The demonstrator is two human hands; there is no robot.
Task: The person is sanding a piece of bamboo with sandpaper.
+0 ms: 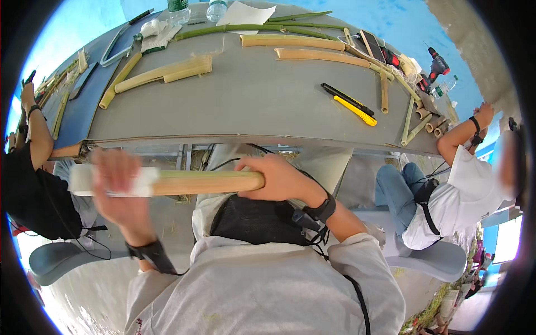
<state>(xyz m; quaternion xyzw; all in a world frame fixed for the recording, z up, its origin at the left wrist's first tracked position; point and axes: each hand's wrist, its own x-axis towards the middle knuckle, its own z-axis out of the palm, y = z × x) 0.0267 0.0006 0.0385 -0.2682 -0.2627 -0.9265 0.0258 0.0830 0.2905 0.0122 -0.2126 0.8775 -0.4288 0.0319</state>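
Observation:
A length of split bamboo (pixel 209 183) is held level across my lap, in front of the table edge. My right hand (pixel 276 177) is closed round its right end. Toward the other end, a white paper-like sheet (pixel 146 181) lies wrapped over the bamboo. My left hand (pixel 116 178), blurred by motion, grips the sheet and the bamboo under it. Its palm hides part of the sheet, and the bamboo's left end is covered. On the table beyond lie a yellow utility knife (pixel 357 111) and a black one (pixel 347 98) side by side.
The grey table (pixel 240 106) holds split bamboo (pixel 167 73), long green stalks (pixel 251 27), short bamboo tubes (pixel 435 127), a hacksaw (pixel 114 50), bottles (pixel 216 10) and a red-black drill (pixel 438 66). People sit on both sides, one in black (pixel 42 195), one in white (pixel 446 195).

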